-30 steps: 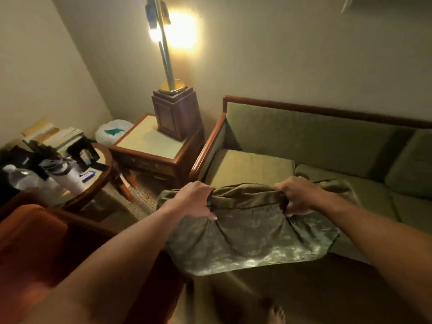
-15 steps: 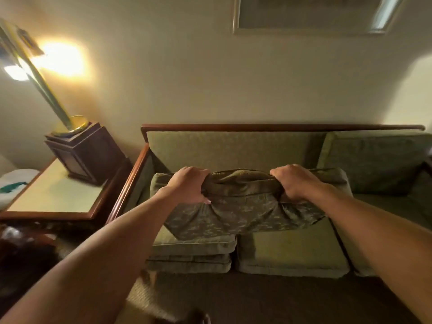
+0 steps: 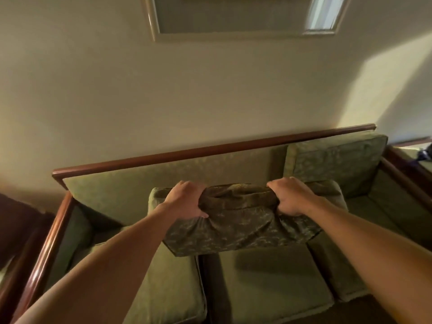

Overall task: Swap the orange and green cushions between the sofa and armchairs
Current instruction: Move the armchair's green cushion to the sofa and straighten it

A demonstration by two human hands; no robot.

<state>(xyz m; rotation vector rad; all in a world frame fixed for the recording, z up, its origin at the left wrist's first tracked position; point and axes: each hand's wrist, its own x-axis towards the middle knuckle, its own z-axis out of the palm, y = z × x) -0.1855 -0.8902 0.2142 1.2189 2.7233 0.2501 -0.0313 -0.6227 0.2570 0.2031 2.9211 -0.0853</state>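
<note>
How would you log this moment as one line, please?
state: green cushion held above sofa seat | left hand: grips top edge | right hand: grips top edge | placed: not yet

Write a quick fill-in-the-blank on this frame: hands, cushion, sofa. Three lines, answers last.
1. The left hand and right hand both grip the green cushion by its ____ edge.
2. It hangs over the sofa, clear of the ____ below.
3. A second cushion leans on the backrest at the sofa's ____ end.
Answers: top; seat; right.
</note>
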